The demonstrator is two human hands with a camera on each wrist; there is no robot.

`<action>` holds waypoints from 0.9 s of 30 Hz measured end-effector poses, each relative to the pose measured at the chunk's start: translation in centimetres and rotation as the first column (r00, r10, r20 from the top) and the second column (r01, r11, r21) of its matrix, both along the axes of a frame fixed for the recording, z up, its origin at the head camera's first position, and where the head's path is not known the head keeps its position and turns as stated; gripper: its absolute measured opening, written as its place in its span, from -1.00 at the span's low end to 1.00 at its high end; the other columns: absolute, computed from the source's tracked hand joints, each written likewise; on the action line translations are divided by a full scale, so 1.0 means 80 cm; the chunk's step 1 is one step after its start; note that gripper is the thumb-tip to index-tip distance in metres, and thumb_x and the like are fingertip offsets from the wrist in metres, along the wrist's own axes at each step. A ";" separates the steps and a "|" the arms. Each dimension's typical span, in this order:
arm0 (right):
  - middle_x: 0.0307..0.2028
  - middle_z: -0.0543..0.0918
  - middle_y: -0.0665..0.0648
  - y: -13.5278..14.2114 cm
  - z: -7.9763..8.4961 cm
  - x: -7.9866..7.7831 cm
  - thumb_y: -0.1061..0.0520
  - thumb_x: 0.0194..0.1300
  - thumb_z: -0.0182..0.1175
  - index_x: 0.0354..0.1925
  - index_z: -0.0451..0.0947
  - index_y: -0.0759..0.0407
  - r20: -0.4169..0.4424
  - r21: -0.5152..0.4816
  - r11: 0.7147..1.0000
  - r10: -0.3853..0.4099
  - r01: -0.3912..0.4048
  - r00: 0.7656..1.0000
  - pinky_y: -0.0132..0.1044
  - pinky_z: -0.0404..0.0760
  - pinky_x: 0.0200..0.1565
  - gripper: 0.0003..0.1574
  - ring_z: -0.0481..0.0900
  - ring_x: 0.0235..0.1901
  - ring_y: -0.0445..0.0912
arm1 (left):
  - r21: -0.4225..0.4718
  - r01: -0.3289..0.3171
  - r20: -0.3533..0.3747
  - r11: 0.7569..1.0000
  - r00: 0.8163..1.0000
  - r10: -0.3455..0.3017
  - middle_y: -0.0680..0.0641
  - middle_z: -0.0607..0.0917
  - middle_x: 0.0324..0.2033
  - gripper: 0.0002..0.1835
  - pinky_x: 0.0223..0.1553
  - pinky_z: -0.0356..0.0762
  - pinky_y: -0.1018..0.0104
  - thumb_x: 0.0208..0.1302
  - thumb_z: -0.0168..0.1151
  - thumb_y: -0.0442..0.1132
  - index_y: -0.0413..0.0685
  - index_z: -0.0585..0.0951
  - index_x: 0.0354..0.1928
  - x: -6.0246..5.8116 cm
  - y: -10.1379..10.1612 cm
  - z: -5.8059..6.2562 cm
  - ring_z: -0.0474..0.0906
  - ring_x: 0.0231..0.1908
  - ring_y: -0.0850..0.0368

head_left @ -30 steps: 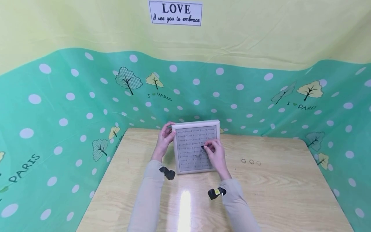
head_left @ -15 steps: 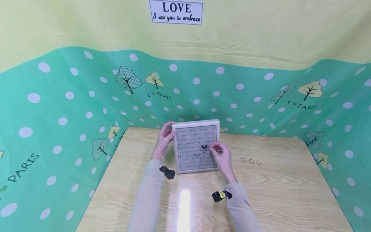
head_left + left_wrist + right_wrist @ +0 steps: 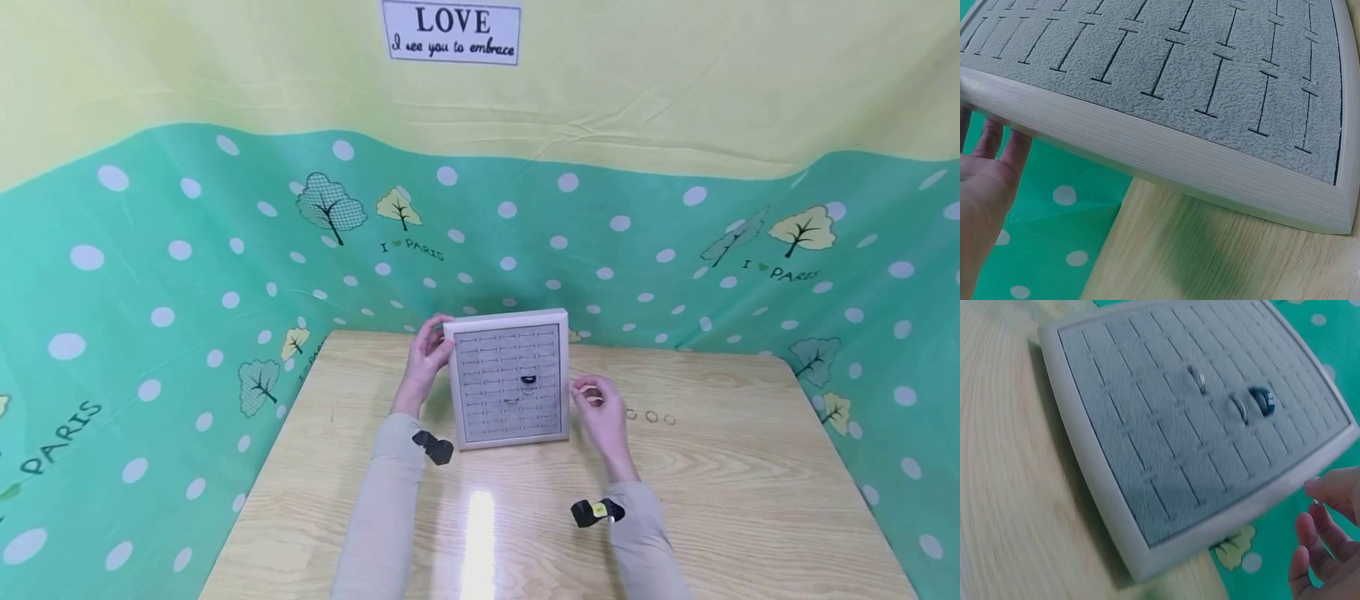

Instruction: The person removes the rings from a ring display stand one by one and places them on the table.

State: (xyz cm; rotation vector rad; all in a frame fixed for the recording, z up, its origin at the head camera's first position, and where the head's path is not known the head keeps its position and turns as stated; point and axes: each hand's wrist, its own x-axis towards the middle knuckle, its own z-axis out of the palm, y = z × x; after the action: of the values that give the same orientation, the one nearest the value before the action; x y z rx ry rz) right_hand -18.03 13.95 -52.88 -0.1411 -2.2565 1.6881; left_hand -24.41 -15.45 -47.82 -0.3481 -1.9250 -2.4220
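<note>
A grey padded ring display tray [image 3: 457, 392] in a pale frame stands tilted up on the table, slits running in rows across it. My left hand [image 3: 426, 364] grips its upper left edge, fingers behind. A ring with a dark top [image 3: 1264, 402] sits in one slit. Close by are a silver ring [image 3: 1240, 410] and another silver ring [image 3: 1197, 380]. Just off the tray's right edge, my right hand [image 3: 603, 419] pinches a small silvery ring [image 3: 1316, 502] between thumb and fingertip, mostly hidden by the fingers.
On the wooden table [image 3: 720, 483], right of my right hand, lie a ring [image 3: 651, 417], a ring [image 3: 670, 420] and one partly covered by the hand. A green dotted cloth [image 3: 510, 233] hangs behind the table and along its sides.
My right hand has moved right from the dark-topped ring, past the tray's right side, and off the tray with a small ring. The left hand and the tray have stayed put.
</note>
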 end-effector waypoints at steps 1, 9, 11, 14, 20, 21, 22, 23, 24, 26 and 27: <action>-0.15 0.56 0.23 0.004 -0.002 0.000 0.39 0.18 0.25 -0.26 0.57 0.35 0.005 0.006 1.000 -0.003 0.003 1.000 -0.52 0.47 -0.32 -0.89 0.51 -0.34 -0.14 | 0.001 -0.003 -0.001 1.000 1.000 0.003 -0.31 0.55 0.05 -0.57 -0.14 0.62 0.23 0.36 0.02 -0.53 -0.34 0.30 0.25 0.000 0.000 0.000 0.57 -0.16 0.10; -0.14 0.53 0.23 0.034 -0.017 0.007 0.37 0.21 0.23 -0.23 0.58 0.38 0.024 0.045 0.997 -0.062 0.061 0.998 -0.56 0.45 -0.31 -0.88 0.51 -0.30 -0.12 | 0.003 0.007 -0.012 1.000 1.000 -0.007 -0.45 0.47 0.11 -0.57 -0.14 0.62 0.23 0.36 0.01 -0.52 -0.36 0.29 0.25 0.000 0.000 0.000 0.57 -0.15 0.10; -0.13 0.53 0.22 0.040 -0.020 0.009 0.35 0.23 0.23 -0.22 0.57 0.38 0.038 0.046 0.997 -0.070 0.068 0.997 -0.55 0.44 -0.31 -0.88 0.50 -0.30 -0.13 | 0.006 0.007 -0.011 1.000 1.000 -0.007 -0.45 0.47 0.11 -0.57 -0.14 0.62 0.23 0.36 0.02 -0.53 -0.36 0.29 0.25 0.000 0.000 -0.001 0.58 -0.15 0.11; -0.10 0.51 0.21 0.049 -0.024 0.011 0.33 0.25 0.23 -0.21 0.57 0.37 0.068 0.047 0.996 -0.076 0.073 0.995 -0.54 0.45 -0.31 -0.87 0.48 -0.29 -0.13 | 0.009 0.001 -0.010 1.000 1.000 0.000 -0.44 0.48 0.09 -0.57 -0.15 0.62 0.24 0.36 0.02 -0.53 -0.36 0.30 0.24 0.000 0.000 -0.001 0.58 -0.16 0.10; -0.01 0.48 0.20 0.068 -0.034 0.015 0.30 0.29 0.21 -0.16 0.55 0.34 0.126 0.043 0.995 -0.098 0.094 0.987 -0.55 0.45 -0.29 -0.84 0.46 -0.23 -0.12 | 0.014 0.000 -0.013 1.000 1.000 0.000 -0.29 0.55 0.03 -0.57 -0.16 0.63 0.25 0.36 0.01 -0.54 -0.37 0.30 0.24 0.000 0.000 -0.001 0.57 -0.16 0.10; 0.00 0.47 0.20 0.071 -0.035 0.016 0.29 0.29 0.21 -0.15 0.55 0.34 0.134 0.043 0.994 -0.103 0.098 0.986 -0.55 0.45 -0.30 -0.84 0.45 -0.22 -0.11 | 0.013 0.000 -0.013 1.000 1.000 0.000 -0.25 0.56 0.02 -0.57 -0.16 0.63 0.25 0.36 0.01 -0.54 -0.37 0.30 0.24 0.000 0.000 -0.001 0.57 -0.16 0.11; 0.00 0.46 0.21 0.074 -0.035 0.017 0.29 0.30 0.20 -0.14 0.55 0.34 0.139 0.049 0.994 -0.107 0.101 0.985 -0.54 0.45 -0.30 -0.83 0.44 -0.22 -0.10 | 0.013 -0.001 -0.012 1.000 1.000 0.001 -0.22 0.57 0.01 -0.57 -0.16 0.62 0.25 0.35 0.01 -0.54 -0.37 0.29 0.24 -0.001 0.000 -0.001 0.57 -0.16 0.11; 0.00 0.46 0.21 0.077 -0.036 0.018 0.29 0.30 0.20 -0.14 0.55 0.33 0.145 0.048 0.993 -0.112 0.106 0.983 -0.54 0.44 -0.31 -0.84 0.44 -0.21 -0.09 | 0.012 -0.001 -0.012 1.000 1.000 0.002 -0.20 0.58 0.00 -0.57 -0.16 0.62 0.25 0.35 0.01 -0.54 -0.38 0.29 0.24 -0.001 0.000 -0.001 0.57 -0.16 0.11; 0.00 0.46 0.21 0.080 -0.037 0.019 0.29 0.30 0.20 -0.14 0.55 0.33 0.151 0.053 0.992 -0.117 0.110 0.982 -0.54 0.44 -0.32 -0.84 0.43 -0.21 -0.08 | 0.011 -0.002 -0.012 1.000 1.000 0.002 -0.18 0.58 0.00 -0.57 -0.16 0.63 0.25 0.35 0.02 -0.54 -0.38 0.29 0.24 -0.001 0.000 -0.001 0.58 -0.16 0.11; 0.00 0.46 0.20 0.086 -0.039 0.020 0.28 0.31 0.19 -0.13 0.55 0.32 0.162 0.075 0.990 -0.128 0.117 0.978 -0.54 0.43 -0.33 -0.83 0.43 -0.21 -0.08 | 0.009 -0.003 -0.014 1.000 1.000 0.003 -0.18 0.59 0.00 -0.57 -0.16 0.63 0.24 0.35 0.02 -0.54 -0.38 0.29 0.24 -0.001 0.000 -0.001 0.58 -0.16 0.11; -0.01 0.46 0.20 0.089 -0.040 0.021 0.27 0.32 0.19 -0.12 0.55 0.31 0.169 0.088 0.989 -0.133 0.120 0.977 -0.54 0.43 -0.34 -0.83 0.42 -0.20 -0.09 | 0.008 -0.004 -0.016 1.000 1.000 0.004 -0.19 0.59 0.00 -0.57 -0.15 0.63 0.24 0.36 0.02 -0.54 -0.38 0.29 0.24 -0.001 0.000 -0.001 0.58 -0.16 0.11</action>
State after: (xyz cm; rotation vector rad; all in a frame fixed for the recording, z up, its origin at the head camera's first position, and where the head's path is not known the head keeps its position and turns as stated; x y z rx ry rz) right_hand -16.38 21.10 -56.07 -0.4215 -2.3780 1.5757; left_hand -24.47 -15.42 -47.93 -0.3618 -1.9075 -2.4163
